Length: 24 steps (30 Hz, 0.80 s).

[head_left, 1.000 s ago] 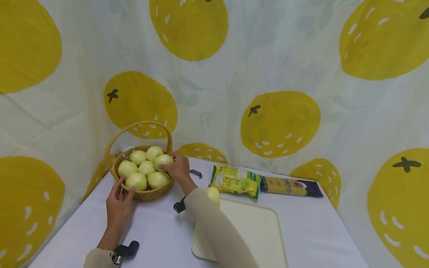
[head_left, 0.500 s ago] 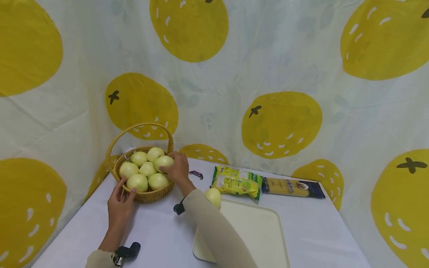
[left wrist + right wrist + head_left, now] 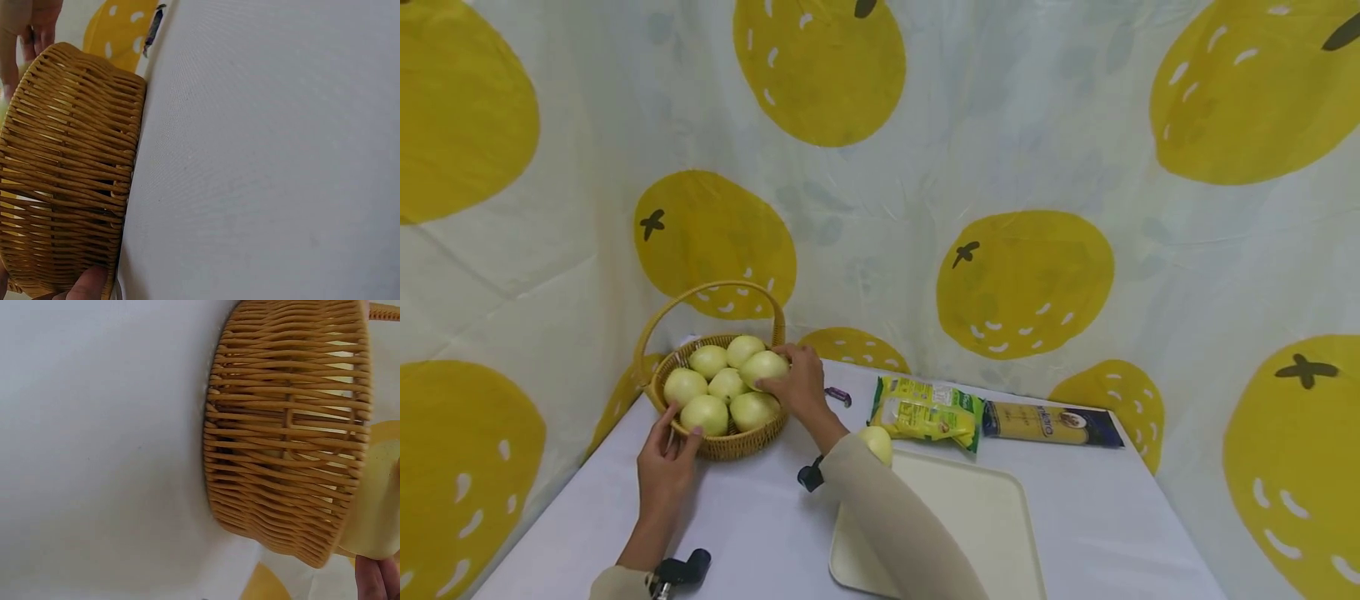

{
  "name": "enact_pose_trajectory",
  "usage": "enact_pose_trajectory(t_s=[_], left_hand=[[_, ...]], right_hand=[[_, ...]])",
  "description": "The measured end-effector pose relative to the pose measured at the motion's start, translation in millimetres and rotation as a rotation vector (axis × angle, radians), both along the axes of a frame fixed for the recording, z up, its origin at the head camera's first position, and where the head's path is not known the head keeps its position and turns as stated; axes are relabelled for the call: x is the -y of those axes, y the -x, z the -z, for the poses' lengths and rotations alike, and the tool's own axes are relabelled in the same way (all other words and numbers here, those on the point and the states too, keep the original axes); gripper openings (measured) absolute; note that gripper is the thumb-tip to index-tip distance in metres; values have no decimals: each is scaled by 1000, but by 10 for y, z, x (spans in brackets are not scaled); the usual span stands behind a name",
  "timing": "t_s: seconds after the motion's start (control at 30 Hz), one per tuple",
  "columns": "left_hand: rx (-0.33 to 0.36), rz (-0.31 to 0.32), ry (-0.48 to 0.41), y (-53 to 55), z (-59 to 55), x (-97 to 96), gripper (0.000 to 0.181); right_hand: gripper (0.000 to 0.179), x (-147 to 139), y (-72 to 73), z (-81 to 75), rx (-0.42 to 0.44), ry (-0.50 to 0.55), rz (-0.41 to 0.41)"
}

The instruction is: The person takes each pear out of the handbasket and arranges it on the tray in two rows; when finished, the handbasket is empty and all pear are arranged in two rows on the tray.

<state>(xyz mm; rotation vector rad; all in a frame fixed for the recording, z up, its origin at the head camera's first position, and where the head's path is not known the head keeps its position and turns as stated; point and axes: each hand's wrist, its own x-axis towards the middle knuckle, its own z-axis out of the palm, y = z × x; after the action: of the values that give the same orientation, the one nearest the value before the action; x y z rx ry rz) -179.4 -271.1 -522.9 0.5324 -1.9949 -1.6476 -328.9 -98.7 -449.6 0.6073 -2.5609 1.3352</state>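
Observation:
A round wicker basket (image 3: 737,443) with a tall arched handle sits at the back left, filled with several pale yellow-green pears (image 3: 705,415). My left hand (image 3: 664,467) grips its front left rim, thumb in front. In the left wrist view, fingertips (image 3: 90,284) press the woven wall low down. At the basket's right side, my right hand (image 3: 801,385) holds the rightmost pear (image 3: 762,369) between thumb and fingers. That pear shows past the rim in the right wrist view, fingertips (image 3: 370,581) at its lower end.
A beige tray (image 3: 962,517) lies right of centre, partly under the right sleeve. Another pear (image 3: 877,443) stands by its far left corner. Behind are a yellow-green packet (image 3: 927,414), a long blue-and-gold packet (image 3: 1052,423) and a small purple wrapped item (image 3: 838,397). A lemon-print curtain hangs behind.
My right thumb has slid lower on the pear, so more of its surface shows. The pear has shifted slightly left. The left hand keeps its place at the basket.

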Motion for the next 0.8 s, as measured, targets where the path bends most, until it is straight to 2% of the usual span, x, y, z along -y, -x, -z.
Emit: enact_pose_trajectory(t_s=[0.27, 0.47, 0.8], left_hand=[[1, 6, 9, -18, 9, 3, 68], [11, -2, 33, -27, -6, 0, 67], [17, 4, 28, -13, -24, -3, 67]], right_hand=[[58, -257, -163, -197, -10, 92, -120], [58, -503, -249, -300, -57, 137, -180], [60, -978, -362, -368, -135, 161, -266]])
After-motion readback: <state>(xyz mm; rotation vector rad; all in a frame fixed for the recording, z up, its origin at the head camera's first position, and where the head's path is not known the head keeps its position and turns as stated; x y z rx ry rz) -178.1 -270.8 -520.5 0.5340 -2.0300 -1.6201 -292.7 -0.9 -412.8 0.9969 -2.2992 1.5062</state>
